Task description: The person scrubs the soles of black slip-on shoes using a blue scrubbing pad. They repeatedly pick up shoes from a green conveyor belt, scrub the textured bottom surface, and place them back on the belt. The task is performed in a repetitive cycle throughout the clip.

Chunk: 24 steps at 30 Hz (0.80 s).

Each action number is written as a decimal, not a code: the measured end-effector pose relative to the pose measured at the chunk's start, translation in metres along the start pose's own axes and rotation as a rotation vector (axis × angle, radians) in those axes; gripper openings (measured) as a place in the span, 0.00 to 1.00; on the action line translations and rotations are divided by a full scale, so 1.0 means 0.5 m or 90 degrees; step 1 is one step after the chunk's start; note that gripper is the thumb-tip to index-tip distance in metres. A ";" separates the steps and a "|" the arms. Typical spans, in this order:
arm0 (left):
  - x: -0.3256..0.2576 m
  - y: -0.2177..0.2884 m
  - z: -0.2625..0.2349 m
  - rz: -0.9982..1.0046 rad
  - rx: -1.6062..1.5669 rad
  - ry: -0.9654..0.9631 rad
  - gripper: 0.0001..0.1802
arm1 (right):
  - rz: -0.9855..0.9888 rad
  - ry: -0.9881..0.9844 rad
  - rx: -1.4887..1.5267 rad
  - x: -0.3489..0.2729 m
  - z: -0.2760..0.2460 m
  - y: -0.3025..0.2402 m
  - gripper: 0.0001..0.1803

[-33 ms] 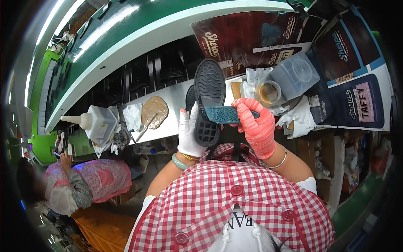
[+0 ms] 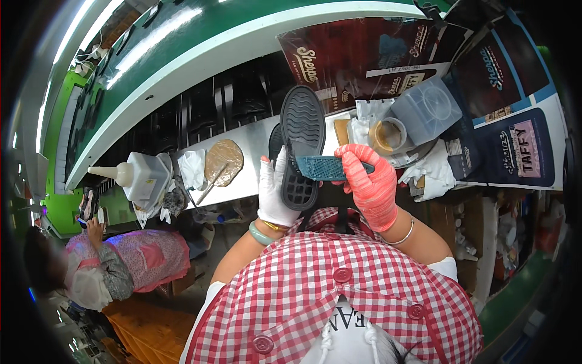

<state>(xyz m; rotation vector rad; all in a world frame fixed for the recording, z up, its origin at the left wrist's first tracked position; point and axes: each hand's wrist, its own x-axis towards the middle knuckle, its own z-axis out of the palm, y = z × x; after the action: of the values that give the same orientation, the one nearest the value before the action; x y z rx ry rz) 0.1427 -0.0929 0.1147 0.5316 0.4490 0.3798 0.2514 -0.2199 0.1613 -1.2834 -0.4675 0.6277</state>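
My left hand (image 2: 273,194), in a white glove, is closed on the edge of a black shoe sole (image 2: 303,121). The sole stands nearly lengthwise in front of me, its wavy and square-patterned tread facing up. Part of a second black sole (image 2: 276,141) shows behind it; I cannot tell if my hand holds that one too. In a coral-red glove, my right hand (image 2: 371,185) grips one end of a teal, brush-like block with a dotted texture (image 2: 324,168). Its other end lies across the middle of the sole, seemingly touching it.
Right of the soles, a cup of amber residue (image 2: 388,134), a clear plastic tub (image 2: 427,109) and crumpled white cloth (image 2: 433,176) crowd the bench. To the left are a spouted white bottle (image 2: 142,179) and a brown disc (image 2: 223,162) with a thin tool. A co-worker (image 2: 133,258) sits far left.
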 end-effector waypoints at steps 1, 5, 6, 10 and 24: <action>0.007 -0.003 -0.012 0.005 -0.036 -0.034 0.39 | 0.017 0.001 -0.021 -0.004 0.002 -0.005 0.10; 0.015 -0.006 -0.008 0.011 -0.103 -0.041 0.39 | -0.005 -0.027 -0.069 -0.018 0.002 0.003 0.12; 0.015 -0.006 -0.012 -0.017 -0.201 -0.078 0.39 | -0.003 -0.032 -0.068 -0.021 0.001 0.002 0.12; 0.013 -0.009 -0.022 -0.033 -0.176 -0.107 0.39 | 0.000 -0.053 -0.075 -0.032 0.001 -0.006 0.12; 0.000 -0.009 -0.023 -0.055 0.011 -0.246 0.36 | 0.061 -0.226 -0.161 -0.023 -0.038 -0.046 0.10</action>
<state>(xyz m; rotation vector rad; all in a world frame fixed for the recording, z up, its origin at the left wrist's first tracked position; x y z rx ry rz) 0.1381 -0.0918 0.1034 0.5845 0.1013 0.1829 0.2590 -0.2448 0.1798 -1.4448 -0.8009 0.9058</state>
